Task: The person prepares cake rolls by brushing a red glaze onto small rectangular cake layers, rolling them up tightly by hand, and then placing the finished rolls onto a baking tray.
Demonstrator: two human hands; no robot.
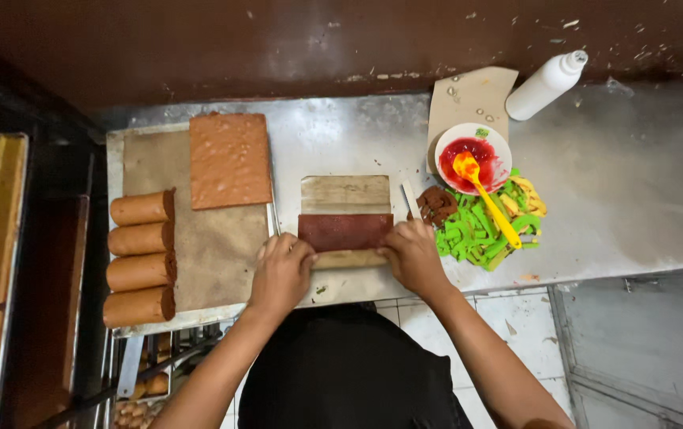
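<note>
Steel bench (596, 199) under a dark brown wall, seen from overhead; tiled floor below its near edge. On it we note a sheet of sponge cake (345, 221) lying on baking paper, spread with dark red filling, its near edge turned up into the first fold of a roll. Our left hand (280, 272) and right hand (413, 254) sit at the two ends of that fold, fingers curled down and clamped on the rolled edge with the paper. Progress, as we judge it: rolling barely begun, most of the sheet still flat ahead of the fold. Four finished rolls (140, 260) lie stacked along the left side of a paper-lined tray (214, 246); one flat orange-brown cake sheet (230, 159) waits at the tray's far end, unspread. To the right: a white bowl of red jam (473, 155) with an orange-yellow spatula (486, 195), green and yellow trimmings (484, 230), a small brown heap of scraps (437, 205), a white squeeze bottle (546, 83). A thin blade-like tool beside the right hand is hard to identify. Fingertips hidden under the fold. Racks at left and below are cut off and dim.
</note>
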